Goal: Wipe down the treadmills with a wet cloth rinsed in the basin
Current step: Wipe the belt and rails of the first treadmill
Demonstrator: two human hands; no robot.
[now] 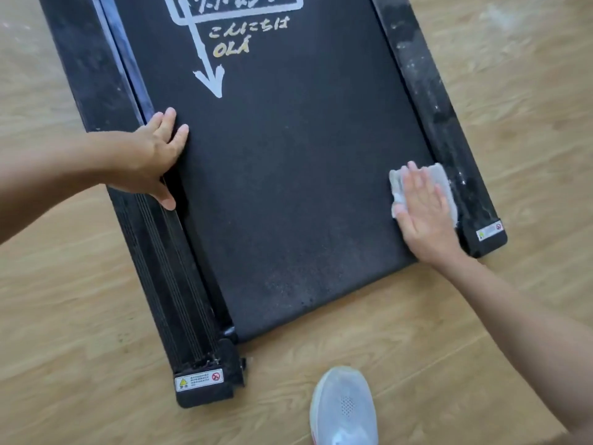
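Note:
A black treadmill (pixel 288 194) lies flat on the wooden floor, its belt printed with a white arrow and pale lettering. My right hand (pixel 423 216) presses flat on a pale grey cloth (pixel 441 181) at the belt's right edge, beside the dusty right side rail (pixel 449 130). My left hand (pixel 154 155) rests on the belt's left edge, fingers spread, with the thumb lying along the ribbed left side rail (pixel 167 284). The basin is not in view.
Light wooden floor (pixel 529 91) surrounds the treadmill on all sides. A white shoe (pixel 345 409) stands on the floor just behind the treadmill's near end. Warning stickers mark both rear rail caps (pixel 199 380).

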